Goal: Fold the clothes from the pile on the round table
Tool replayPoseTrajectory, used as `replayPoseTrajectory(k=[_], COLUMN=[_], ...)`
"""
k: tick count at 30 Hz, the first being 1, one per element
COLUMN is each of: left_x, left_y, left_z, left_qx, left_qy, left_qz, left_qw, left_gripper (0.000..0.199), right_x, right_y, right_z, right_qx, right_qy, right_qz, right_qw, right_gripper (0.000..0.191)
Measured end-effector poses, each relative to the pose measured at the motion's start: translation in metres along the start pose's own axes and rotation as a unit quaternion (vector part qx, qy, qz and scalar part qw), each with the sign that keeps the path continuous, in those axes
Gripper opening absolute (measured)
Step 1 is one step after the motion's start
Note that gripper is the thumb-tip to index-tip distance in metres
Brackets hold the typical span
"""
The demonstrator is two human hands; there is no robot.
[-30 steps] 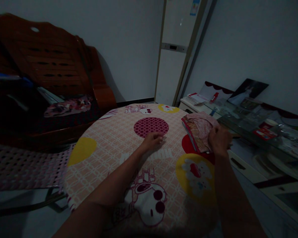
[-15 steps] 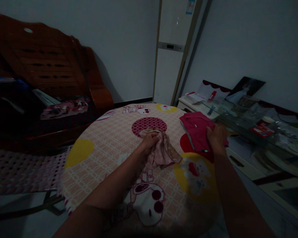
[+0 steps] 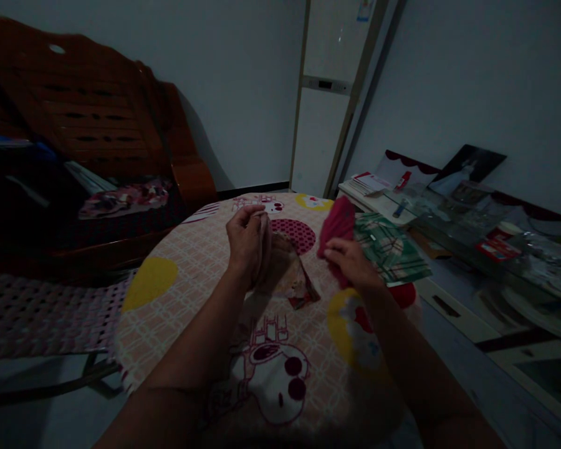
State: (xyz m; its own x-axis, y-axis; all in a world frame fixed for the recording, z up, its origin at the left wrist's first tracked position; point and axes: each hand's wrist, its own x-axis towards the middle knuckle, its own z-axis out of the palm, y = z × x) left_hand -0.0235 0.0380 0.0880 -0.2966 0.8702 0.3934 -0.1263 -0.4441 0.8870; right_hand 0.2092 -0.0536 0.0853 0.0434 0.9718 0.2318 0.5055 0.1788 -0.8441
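Observation:
My left hand [image 3: 244,240] is closed on a pale pink patterned cloth [image 3: 283,268], lifting its left edge while the rest droops onto the round table [image 3: 168,293]. Between the fingers of my right hand [image 3: 353,259] is a crimson folded cloth [image 3: 337,224], tipped up on its side. Just right of it lies a green plaid folded cloth [image 3: 393,246], flat at the table's right edge. The table's cover carries cartoon dogs and coloured circles.
A glass-topped cabinet [image 3: 449,231] with papers, a red box [image 3: 498,246] and plastic bags runs along the right wall. A wooden sofa [image 3: 88,125] and a woven chair [image 3: 51,318] stand to the left. A tall white air conditioner [image 3: 320,137] is behind the table.
My right hand has lifted the crimson cloth and carried it left, uncovering the green plaid cloth beneath. My left hand has raised the pale pink cloth and moved it left.

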Motion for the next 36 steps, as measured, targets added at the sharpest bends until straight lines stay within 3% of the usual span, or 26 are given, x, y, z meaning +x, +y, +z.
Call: replayPoseTrajectory(k=[2,4,7,9,11,13,14,16,17,19,23,25,27,30,34,36], left_x=[-0.004,0.001,0.013,0.012,0.0,-0.02,-0.03,-0.045,-0.046,-0.032,0.044,0.081,0.103,0.106,0.083,0.074], left_y=[0.013,0.031,0.049,0.046,0.029,0.004,-0.009,-0.031,-0.039,-0.044,-0.017,0.005,0.022,0.025,-0.011,-0.032], left_z=[0.002,-0.006,-0.024,-0.028,-0.022,-0.009,-0.002,0.009,0.012,0.006,-0.042,-0.07,-0.091,-0.103,-0.114,-0.124], left_qx=[-0.001,-0.004,-0.013,0.021,0.091,0.17,0.219,0.292,0.319,0.363,0.382,0.347,0.33,0.389,0.545,0.551], left_qy=[0.017,0.066,0.09,-0.001,-0.168,-0.322,-0.369,-0.425,-0.428,-0.373,-0.054,0.099,0.166,0.107,-0.086,-0.186], left_qz=[0.027,0.079,0.144,0.127,0.07,0.035,0.028,0.039,0.044,0.052,0.064,0.126,0.196,0.194,0.036,-0.013], left_qw=[0.999,0.995,0.985,0.992,0.979,0.931,0.903,0.856,0.844,0.852,0.92,0.924,0.908,0.894,0.833,0.813], left_gripper=[0.015,0.014,0.017,0.019,0.022,0.03,0.032,0.019,0.015,0.014,0.017,0.021,0.025,0.026,0.015,0.004], right_x=[-0.009,-0.015,-0.014,-0.009,-0.006,-0.006,-0.007,-0.01,-0.011,-0.014,-0.017,-0.018,-0.018,-0.019,-0.022,-0.024], right_y=[-0.009,-0.01,-0.005,-0.002,-0.003,-0.007,-0.01,-0.013,-0.013,-0.009,0.016,0.03,0.041,0.048,0.053,0.058], right_z=[0.032,0.047,0.047,0.042,0.041,0.044,0.047,0.05,0.051,0.047,0.027,0.023,0.027,0.046,0.067,0.068], right_qx=[0.154,0.261,0.365,0.397,0.403,0.399,0.394,0.378,0.367,0.336,0.263,0.235,0.225,0.24,0.256,0.25], right_qy=[-0.139,-0.124,-0.007,0.048,0.066,0.067,0.063,0.046,0.035,0.019,0.035,0.039,0.024,-0.015,-0.057,-0.06], right_qz=[0.036,0.056,0.066,0.062,0.054,0.04,0.034,0.029,0.033,0.043,0.06,0.083,0.105,0.122,0.128,0.13], right_qw=[0.978,0.956,0.929,0.914,0.911,0.914,0.916,0.924,0.929,0.941,0.962,0.968,0.968,0.963,0.957,0.958], right_gripper=[0.026,0.029,0.028,0.028,0.027,0.028,0.028,0.029,0.03,0.032,0.041,0.041,0.04,0.038,0.038,0.039])
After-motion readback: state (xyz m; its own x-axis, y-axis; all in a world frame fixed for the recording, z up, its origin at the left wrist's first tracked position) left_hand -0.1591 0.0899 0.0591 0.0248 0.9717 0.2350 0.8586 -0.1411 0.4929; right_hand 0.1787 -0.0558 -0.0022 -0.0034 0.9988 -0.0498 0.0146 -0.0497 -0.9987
